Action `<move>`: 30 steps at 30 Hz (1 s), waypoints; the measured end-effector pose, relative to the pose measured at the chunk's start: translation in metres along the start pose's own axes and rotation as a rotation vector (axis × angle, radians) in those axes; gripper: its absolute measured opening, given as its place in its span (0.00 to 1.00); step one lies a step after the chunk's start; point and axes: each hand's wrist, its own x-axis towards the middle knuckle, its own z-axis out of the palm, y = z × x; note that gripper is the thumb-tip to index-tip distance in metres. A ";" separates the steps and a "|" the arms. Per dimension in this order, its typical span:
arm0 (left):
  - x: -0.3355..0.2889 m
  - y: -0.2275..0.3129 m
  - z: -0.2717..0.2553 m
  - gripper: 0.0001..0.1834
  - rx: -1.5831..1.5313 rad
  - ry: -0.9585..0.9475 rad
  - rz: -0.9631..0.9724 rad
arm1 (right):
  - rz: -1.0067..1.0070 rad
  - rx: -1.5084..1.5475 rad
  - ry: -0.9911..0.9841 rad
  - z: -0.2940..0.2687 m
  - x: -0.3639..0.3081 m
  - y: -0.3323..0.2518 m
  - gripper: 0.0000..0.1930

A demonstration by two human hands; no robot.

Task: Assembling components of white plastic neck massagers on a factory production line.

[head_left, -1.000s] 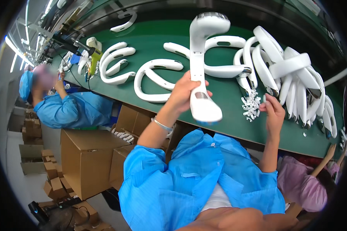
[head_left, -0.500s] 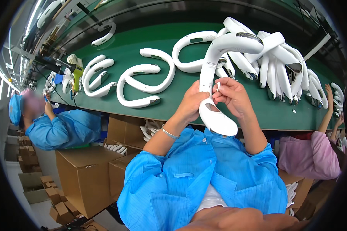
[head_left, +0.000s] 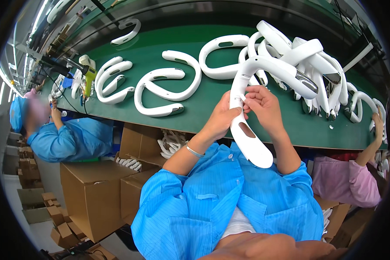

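Note:
A curved white neck fan (head_left: 252, 147) hangs over the near edge of the table, its far arm tipped with a shiny dark-silver cap and its near arm showing an oval opening. My left hand (head_left: 223, 116) is closed round its middle from the left, thumb across the shell. On the other side, my right hand (head_left: 264, 106) pinches a small white part (head_left: 242, 98) against the fan's inner edge; the fingers partly hide it. Beyond my hands lies a tangled pile of similar neck fans (head_left: 307, 54).
More white neck fans (head_left: 158, 112) lie on the green table (head_left: 190, 125). A yellow-green power tool (head_left: 89, 78) stands at the left. Cardboard boxes (head_left: 93, 208) sit on the left below. A blue-sleeved person (head_left: 73, 138) works at left, a pink-sleeved person (head_left: 340, 180) at right.
The neck fan has come nearer and turned, its far arm swinging right. My right hand has brought the small white part against the fan. The pink-sleeved person's arm has lowered.

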 end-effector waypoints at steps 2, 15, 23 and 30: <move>-0.002 0.000 0.003 0.27 0.014 0.003 0.001 | -0.115 -0.157 -0.023 -0.003 -0.002 0.001 0.06; -0.010 -0.019 0.010 0.27 0.288 0.063 0.222 | -0.042 -0.140 -0.083 0.004 -0.016 -0.011 0.02; 0.002 -0.009 0.019 0.18 0.109 0.119 0.059 | 0.036 -0.126 -0.084 -0.001 -0.003 -0.006 0.03; 0.030 0.010 0.007 0.15 -0.062 0.211 -0.131 | -0.400 -0.241 -0.115 -0.016 0.048 0.019 0.05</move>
